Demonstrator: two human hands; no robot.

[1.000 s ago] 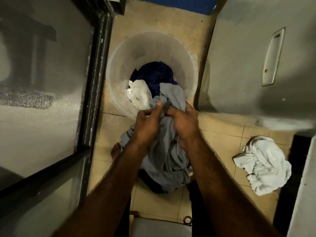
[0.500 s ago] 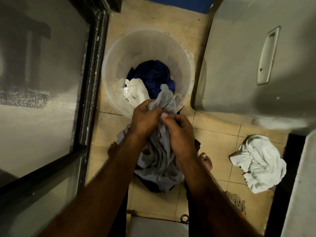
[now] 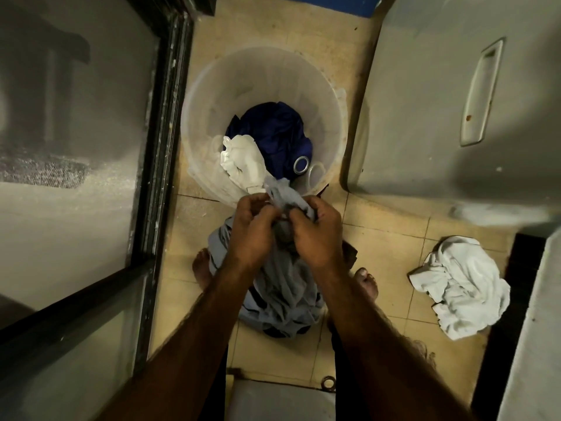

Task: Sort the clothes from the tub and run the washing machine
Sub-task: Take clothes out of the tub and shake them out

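A translucent plastic tub (image 3: 212, 95) stands on the tiled floor ahead of me. Inside lie a dark blue garment (image 3: 273, 132) and a white cloth (image 3: 243, 161). My left hand (image 3: 250, 227) and my right hand (image 3: 315, 230) both grip the bunched top of a grey garment (image 3: 282, 287), side by side just in front of the tub's near rim. The grey garment hangs down between my forearms to the floor. A small round ring-shaped object (image 3: 301, 163) shows beside the blue garment; I cannot tell what it is.
A crumpled white cloth (image 3: 461, 287) lies on the floor at the right. A grey appliance body with a recessed handle (image 3: 482, 92) fills the upper right. A black-framed glass door (image 3: 161, 141) runs along the left. My bare feet (image 3: 367, 282) stand on the tiles.
The grey garment has come fully out of the tub and bunched tighter. My hands have closed together on its top, slightly nearer to me. More of the blue garment now shows.
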